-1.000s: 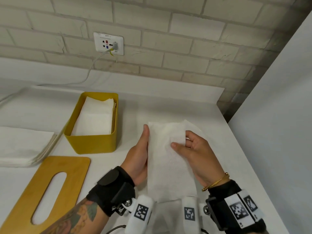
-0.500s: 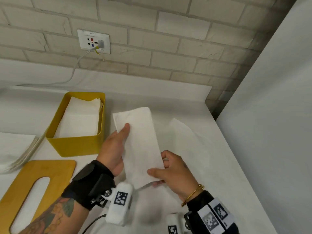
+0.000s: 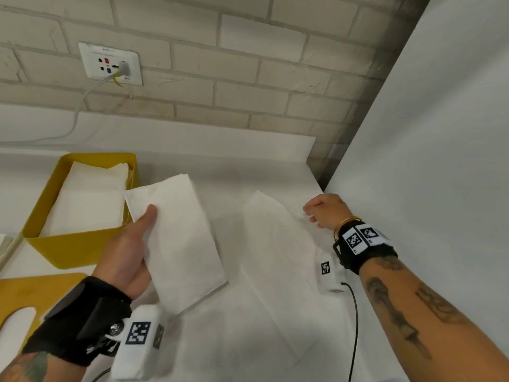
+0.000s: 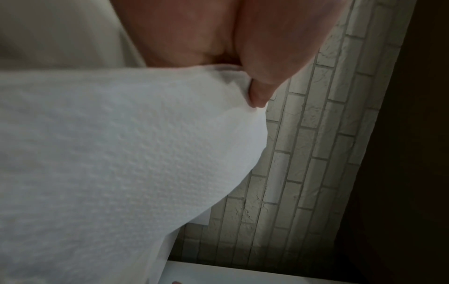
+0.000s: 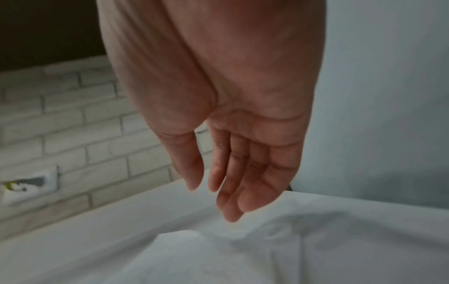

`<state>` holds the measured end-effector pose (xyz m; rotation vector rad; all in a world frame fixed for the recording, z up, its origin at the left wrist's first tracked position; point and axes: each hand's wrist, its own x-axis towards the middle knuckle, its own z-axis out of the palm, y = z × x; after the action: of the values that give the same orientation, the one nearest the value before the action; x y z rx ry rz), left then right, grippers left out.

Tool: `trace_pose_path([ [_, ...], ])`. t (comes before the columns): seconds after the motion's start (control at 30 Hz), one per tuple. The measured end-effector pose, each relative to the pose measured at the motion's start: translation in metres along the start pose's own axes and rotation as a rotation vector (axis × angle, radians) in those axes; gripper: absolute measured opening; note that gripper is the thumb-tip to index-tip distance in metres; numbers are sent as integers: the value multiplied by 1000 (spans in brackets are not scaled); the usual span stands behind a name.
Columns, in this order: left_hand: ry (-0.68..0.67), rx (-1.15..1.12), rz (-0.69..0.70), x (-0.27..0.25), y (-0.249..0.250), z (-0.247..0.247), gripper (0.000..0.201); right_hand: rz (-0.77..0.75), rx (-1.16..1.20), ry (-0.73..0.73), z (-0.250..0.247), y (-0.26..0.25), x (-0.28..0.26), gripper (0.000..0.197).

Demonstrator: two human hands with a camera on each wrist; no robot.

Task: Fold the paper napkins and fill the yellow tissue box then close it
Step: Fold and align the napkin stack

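The left hand [image 3: 129,252] held a folded napkin [image 3: 179,238] above the desk [image 3: 248,340], thumb on top, fingers clamped beneath it, just right of the open yellow tissue box [image 3: 71,249], already holding napkins. The right hand [image 3: 326,209], fingers relaxed and apart, hovered over an unfolded napkin [image 3: 275,244] lying flat.

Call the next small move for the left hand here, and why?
Probably carry the folded napkin leftward and lay it on the stack in the yellow tissue box. The left hand alone grips it, its upper corner already over the box's open top, and the right hand has let go, hovering open over a flat napkin. The wooden lid is off.
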<state>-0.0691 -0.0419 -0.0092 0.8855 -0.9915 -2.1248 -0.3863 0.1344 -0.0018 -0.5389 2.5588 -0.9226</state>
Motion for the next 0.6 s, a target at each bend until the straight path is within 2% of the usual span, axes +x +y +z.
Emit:
trace_pose_path([
  [0.07, 0, 10, 0, -4, -2, 2, 21, -55, -88, 8, 6, -6, 15, 8],
  [0.13, 6, 15, -5, -9, -3, 3, 18, -87, -161, -7, 15, -12, 26, 19],
  [0.23, 14, 11, -15, -13, -4, 0, 21, -79, -244, -75, 33, -17, 36, 34],
  [0.33, 18, 27, -26, -18, -6, -3, 26, -68, -277, -78, 46, -17, 44, 41],
  [0.47, 24, 44, -44, -24, -10, -6, 23, -98, -293, -82, 55, -17, 49, 31],
  [0.6, 49, 41, -43, -24, -9, -9, 25, -179, -84, -33, 49, -25, 51, 11],
])
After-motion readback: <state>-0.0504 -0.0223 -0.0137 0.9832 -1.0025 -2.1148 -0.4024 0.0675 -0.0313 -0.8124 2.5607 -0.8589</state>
